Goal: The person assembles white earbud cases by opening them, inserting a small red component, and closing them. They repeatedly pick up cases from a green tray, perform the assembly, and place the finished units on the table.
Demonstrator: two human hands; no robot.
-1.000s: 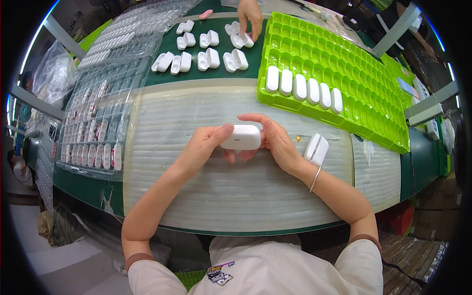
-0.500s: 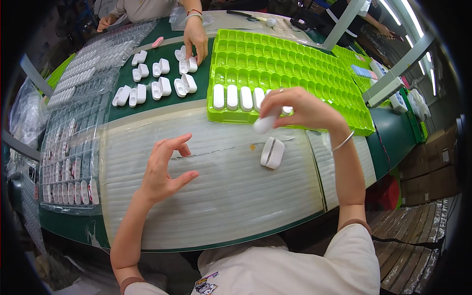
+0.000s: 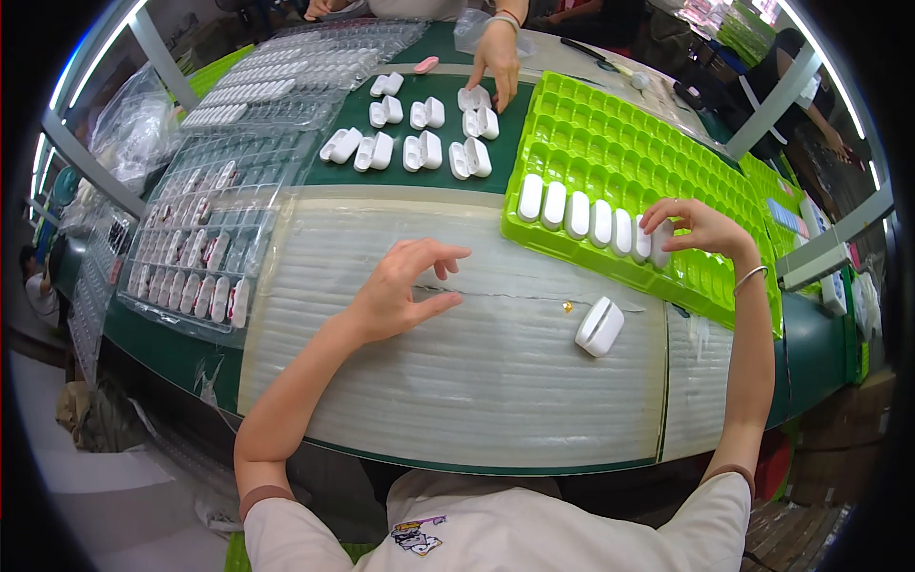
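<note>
My right hand point(image 3: 705, 232) is at the front row of the bright green compartment tray point(image 3: 572, 245). Its thumb and fingers pinch a white earbud charging case point(image 3: 660, 250), which sits in or just over a pocket at the right end of a line of several similar closed cases point(image 3: 577, 215). My left hand point(image 3: 393, 291) hovers over the pale padded mat point(image 3: 457, 391), thumb and fingers apart, holding nothing. Between my hands, nearer the right one, another white case point(image 3: 599, 327) lies on the mat, a dark seam showing along it.
Several open white cases point(image 3: 422, 151) stand on the green tabletop ahead. A co-worker's hand point(image 3: 498, 62) touches one there. Clear plastic trays point(image 3: 191, 253) with small parts lie at left. A pink piece point(image 3: 426, 65) and metal posts point(image 3: 780, 100) are farther off.
My right hand has carried the white case from above the mat to the tray's front row. The left hand stays open over the mat. The whole view has shifted.
</note>
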